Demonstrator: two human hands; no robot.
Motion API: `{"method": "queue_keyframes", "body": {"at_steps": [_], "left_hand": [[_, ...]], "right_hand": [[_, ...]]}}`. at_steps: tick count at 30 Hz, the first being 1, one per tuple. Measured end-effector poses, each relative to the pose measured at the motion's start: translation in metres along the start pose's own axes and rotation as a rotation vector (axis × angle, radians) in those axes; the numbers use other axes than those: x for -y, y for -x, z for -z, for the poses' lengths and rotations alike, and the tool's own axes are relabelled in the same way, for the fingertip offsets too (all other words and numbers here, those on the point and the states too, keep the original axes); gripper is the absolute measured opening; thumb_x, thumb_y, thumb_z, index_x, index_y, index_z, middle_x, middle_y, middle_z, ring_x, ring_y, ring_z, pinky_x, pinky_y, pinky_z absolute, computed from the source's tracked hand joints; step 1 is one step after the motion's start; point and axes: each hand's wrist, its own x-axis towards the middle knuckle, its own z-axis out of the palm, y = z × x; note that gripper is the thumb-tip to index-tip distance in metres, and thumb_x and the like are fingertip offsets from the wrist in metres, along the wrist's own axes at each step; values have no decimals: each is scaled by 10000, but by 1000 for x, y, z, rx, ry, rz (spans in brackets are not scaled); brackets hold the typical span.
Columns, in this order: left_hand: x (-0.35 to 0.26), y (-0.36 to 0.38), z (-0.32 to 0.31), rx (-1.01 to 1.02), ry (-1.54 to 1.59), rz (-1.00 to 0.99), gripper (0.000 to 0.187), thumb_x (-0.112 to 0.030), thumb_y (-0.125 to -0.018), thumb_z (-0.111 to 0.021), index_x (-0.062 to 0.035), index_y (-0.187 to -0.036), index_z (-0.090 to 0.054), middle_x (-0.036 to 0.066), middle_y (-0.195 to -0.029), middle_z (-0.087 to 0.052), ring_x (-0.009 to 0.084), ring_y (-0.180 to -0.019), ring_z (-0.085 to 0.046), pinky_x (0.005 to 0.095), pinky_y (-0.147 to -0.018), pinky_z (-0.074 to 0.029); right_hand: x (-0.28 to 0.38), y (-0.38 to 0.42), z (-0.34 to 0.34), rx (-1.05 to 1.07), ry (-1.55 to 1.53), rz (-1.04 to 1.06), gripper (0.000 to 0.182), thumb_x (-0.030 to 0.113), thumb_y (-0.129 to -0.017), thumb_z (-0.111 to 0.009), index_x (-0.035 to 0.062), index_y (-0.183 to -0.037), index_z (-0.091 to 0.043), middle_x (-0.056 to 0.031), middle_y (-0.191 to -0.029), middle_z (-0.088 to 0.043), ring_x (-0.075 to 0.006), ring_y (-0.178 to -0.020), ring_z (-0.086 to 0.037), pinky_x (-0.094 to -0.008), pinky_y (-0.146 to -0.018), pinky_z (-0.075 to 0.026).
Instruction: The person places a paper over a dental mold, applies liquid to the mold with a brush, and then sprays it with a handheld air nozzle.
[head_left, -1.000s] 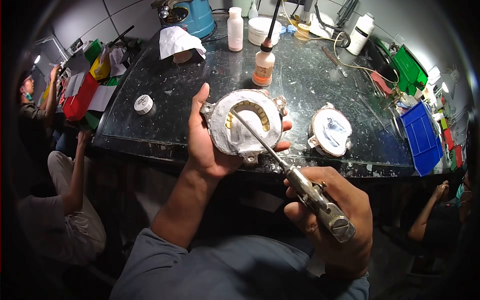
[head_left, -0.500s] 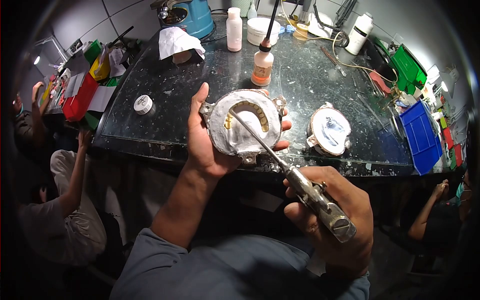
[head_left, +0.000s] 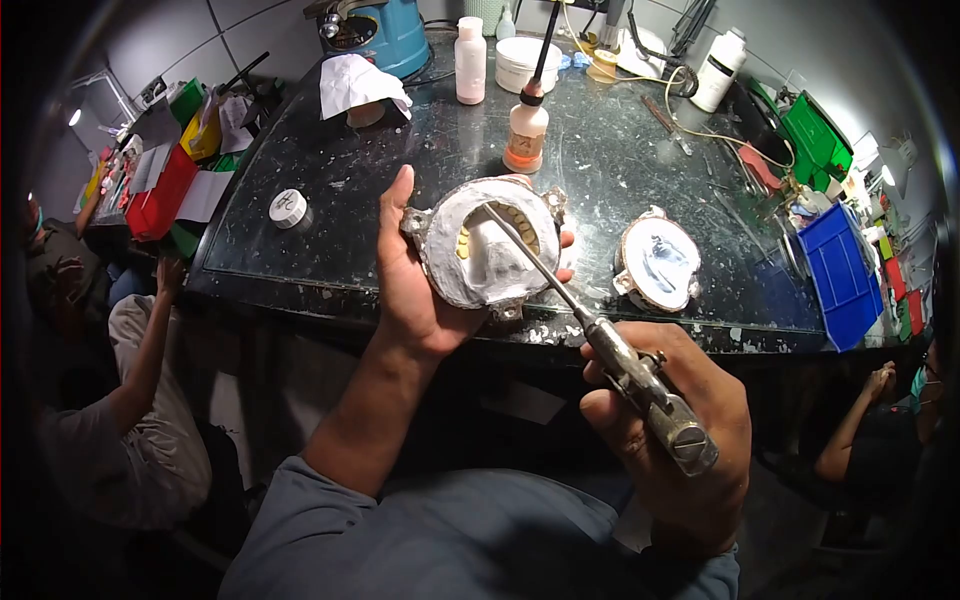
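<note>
Palm up above the bench's front edge, my left hand (head_left: 410, 295) cradles a round metal denture flask half (head_left: 448, 265) filled with white plaster. A curved row of yellowish teeth (head_left: 463, 244) lines the hollow in the plaster. My right hand (head_left: 705, 400) is wrapped round a metal air blow gun (head_left: 640, 370) with a small lever on its side. Its long thin nozzle crosses over the plaster, the tip at the front of the tooth arch. Right of my left hand, the other flask half (head_left: 660, 262) lies on the bench, its plaster face up.
A bottle with a brush (head_left: 526, 140) stands behind the flask. A white lid (head_left: 287, 208) lies left on the black bench (head_left: 330, 240). Pink bottle (head_left: 470, 62), white tub (head_left: 525, 65) and blue machine (head_left: 385, 40) stand farther back. A blue bin (head_left: 840, 275) is right. People sit at both sides.
The nozzle tip has moved from the left side of the tooth arch to its front. The flask half has tilted slightly in my left hand, and my right hand has shifted a little right.
</note>
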Motion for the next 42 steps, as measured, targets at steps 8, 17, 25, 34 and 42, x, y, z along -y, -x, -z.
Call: {"method": "queue_keyframes", "body": {"at_steps": [8,17,25,34,42], "left_hand": [[2,0,-1,-38,-42,-71,961,-755,-930,-354,54,-1445,-410,373,-1378,-497,562,-1278,-501,726,-1052,-395],[6,0,0,-92,-126,-160,964,-760,-922,-371,55,-1436,-416,335,-1332,-548,532,-1242,-546,704,-1044,-426],[6,1,-1,-111,-110,-174,954,-754,-924,-365,56,-1423,-444,280,-1342,-567,529,-1244,-547,713,-1043,-419],[6,1,0,-115,-127,-181,965,-757,-927,-353,62,-1432,-429,278,-1345,-563,527,-1253,-540,718,-1047,-409],[5,0,1,-96,-149,-172,965,-757,-930,-345,62,-1435,-417,298,-1347,-554,528,-1257,-534,719,-1046,-411]], "right_hand": [[0,3,2,-14,45,-5,363,84,-831,-830,-32,-1116,-638,-138,-948,-686,-213,-781,-699,-297,-674,-553],[-4,6,3,-56,91,8,377,101,-838,-829,-35,-1128,-631,-135,-927,-679,-213,-752,-686,-303,-660,-546],[-7,12,7,-66,102,-22,376,103,-836,-830,-30,-1127,-632,-139,-926,-682,-221,-754,-690,-307,-662,-546],[-7,24,12,-54,113,-86,344,107,-845,-821,-22,-1110,-642,-132,-921,-683,-217,-752,-690,-309,-672,-547],[-2,27,16,-18,91,-97,329,78,-841,-817,-21,-1104,-647,-125,-917,-682,-199,-752,-697,-296,-666,-548]]}}
